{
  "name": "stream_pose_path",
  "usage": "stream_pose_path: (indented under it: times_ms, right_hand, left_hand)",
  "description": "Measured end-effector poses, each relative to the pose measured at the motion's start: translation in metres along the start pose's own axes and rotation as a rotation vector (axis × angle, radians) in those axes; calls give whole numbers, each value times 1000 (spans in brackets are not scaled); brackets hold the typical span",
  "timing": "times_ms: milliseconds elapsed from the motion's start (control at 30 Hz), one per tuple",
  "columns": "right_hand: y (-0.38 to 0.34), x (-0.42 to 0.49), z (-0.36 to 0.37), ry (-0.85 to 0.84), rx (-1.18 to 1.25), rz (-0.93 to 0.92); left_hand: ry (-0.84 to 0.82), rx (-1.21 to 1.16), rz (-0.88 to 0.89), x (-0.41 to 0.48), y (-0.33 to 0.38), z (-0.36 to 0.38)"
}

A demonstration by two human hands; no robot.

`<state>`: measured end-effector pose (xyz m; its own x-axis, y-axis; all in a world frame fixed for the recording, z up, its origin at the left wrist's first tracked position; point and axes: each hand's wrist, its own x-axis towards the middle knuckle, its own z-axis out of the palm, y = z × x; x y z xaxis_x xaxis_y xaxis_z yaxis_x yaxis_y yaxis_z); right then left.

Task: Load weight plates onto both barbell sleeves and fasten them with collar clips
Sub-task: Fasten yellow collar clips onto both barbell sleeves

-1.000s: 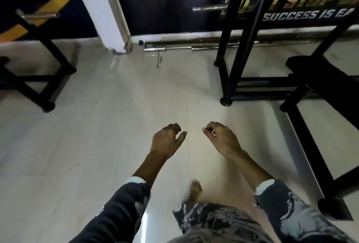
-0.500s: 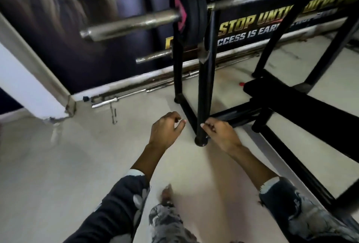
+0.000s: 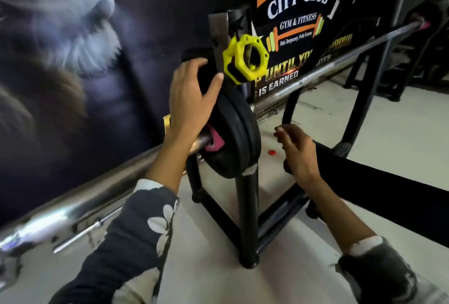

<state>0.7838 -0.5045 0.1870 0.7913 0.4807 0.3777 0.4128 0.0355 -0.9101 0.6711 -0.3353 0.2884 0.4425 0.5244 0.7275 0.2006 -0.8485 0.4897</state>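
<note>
A steel barbell [image 3: 323, 68] rests across a black rack. On its near sleeve [image 3: 80, 204] sit black weight plates [image 3: 237, 138], with a pink collar clip [image 3: 215, 142] against their outer face. My left hand [image 3: 192, 99] lies spread over the plates' upper edge, thumb toward the rack post. A yellow collar clip [image 3: 245, 59] hangs on the rack upright [image 3: 224, 41] just above the plates. My right hand [image 3: 296, 153] hovers right of the plates with loosely curled fingers, holding nothing. A pink clip [image 3: 424, 23] shows at the bar's far end.
The rack's black post [image 3: 246, 218] stands on the pale floor [image 3: 218, 277] directly in front of me. A black bench pad [image 3: 388, 194] lies at the right. Spare bars [image 3: 80, 233] lie along the wall. A small red cap [image 3: 272, 152] sits on the floor.
I have stepped up to the rack and my view has lifted. My left hand rose from waist height onto the plates; my right hand rose beside them.
</note>
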Motion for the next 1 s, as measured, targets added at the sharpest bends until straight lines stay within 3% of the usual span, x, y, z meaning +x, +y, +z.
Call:
stream_pose_path:
  times_ms: [133,333,467,533,667,867,1000]
  right_hand:
    - [-17,61,5,0,125,-11]
    - [-47,127,20,-303,371,18]
    - [-58,151,26,-491,732,198]
    - [-56,153,24,-533,773,207]
    - [-65,152,14,-481,692,130]
    - [-95,137,-8,-453,918,-23]
    - [-69,95,-27,-301,830,-13]
  left_hand:
    - [-261,-35,-115,25,-16,12]
    - [-224,-53,-57,22,-19,12]
    - [-217,-73,-69,21,-17,11]
    - [-215,-78,-65,19,-16,11]
    - [-196,-102,-80,19,-14,11]
    - [-186,-118,-108,18,-16,13]
    - [-149,-140,-147,7,-11,11]
